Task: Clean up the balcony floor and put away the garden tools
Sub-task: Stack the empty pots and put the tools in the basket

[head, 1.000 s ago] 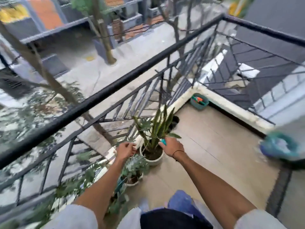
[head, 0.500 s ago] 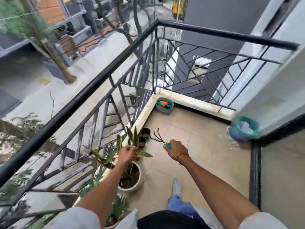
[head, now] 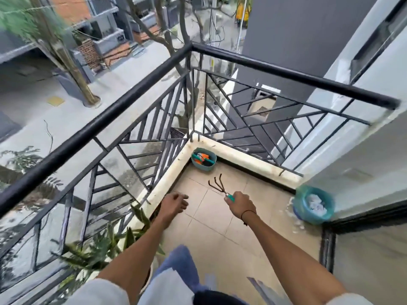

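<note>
One tool is in play: a three-pronged hand rake (head: 217, 185), gripped by its teal handle in the right hand (head: 240, 205), whose fingers are curled firmly round it. The dark prongs are pointed forward and up, held in the air above the tiled balcony floor (head: 211, 227) and aimed toward the far corner. That corner is occupied by a teal tool tub (head: 203, 160), set against the low kerb under the railing (head: 141, 82), with orange and teal handles already lying inside. The left hand (head: 174, 204) is held out empty, fingers loosely bent, near the kerb and well apart from the rake. The step in hand is judged to be the putting away of the garden tools, with the rake being carried to the tub. For the next move, the rake would have to be brought forward over the tub's rim and lowered in, prongs kept off the tools already there. A teal bin (head: 313, 204) by the doorframe appears to hold crumpled paper, though blur makes this uncertain. Potted plants (head: 105, 249) are seen low at the left.
</note>
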